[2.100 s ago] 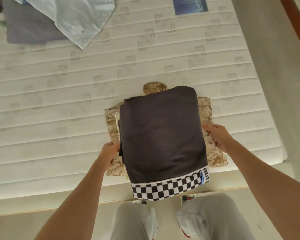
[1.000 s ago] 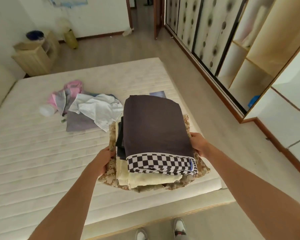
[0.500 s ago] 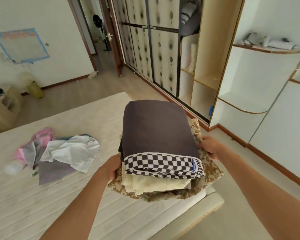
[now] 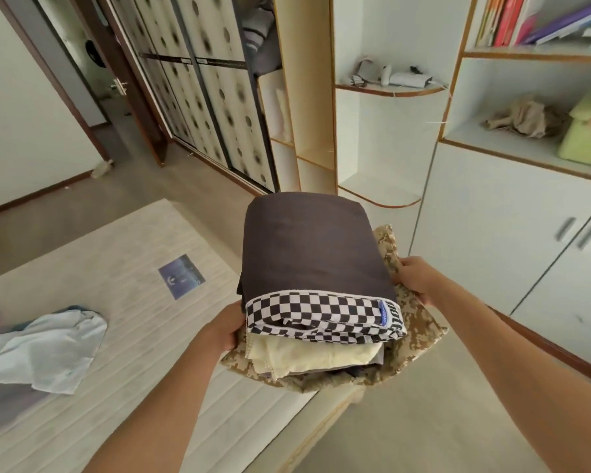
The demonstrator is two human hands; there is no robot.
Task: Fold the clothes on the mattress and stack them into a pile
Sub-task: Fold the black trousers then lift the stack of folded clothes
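You held the folded pile [image 4: 318,288] clear of the mattress [image 4: 123,336] at 6 o'clock, left hand [image 4: 224,331] and right hand [image 4: 415,278] each grasping its camouflage base, while a pale shirt [image 4: 45,349] at 9 o'clock lay unfolded, so the task was probably incomplete.

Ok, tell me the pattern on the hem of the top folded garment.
Black-and-white checkerboard hem, on the dark top garment; head view.
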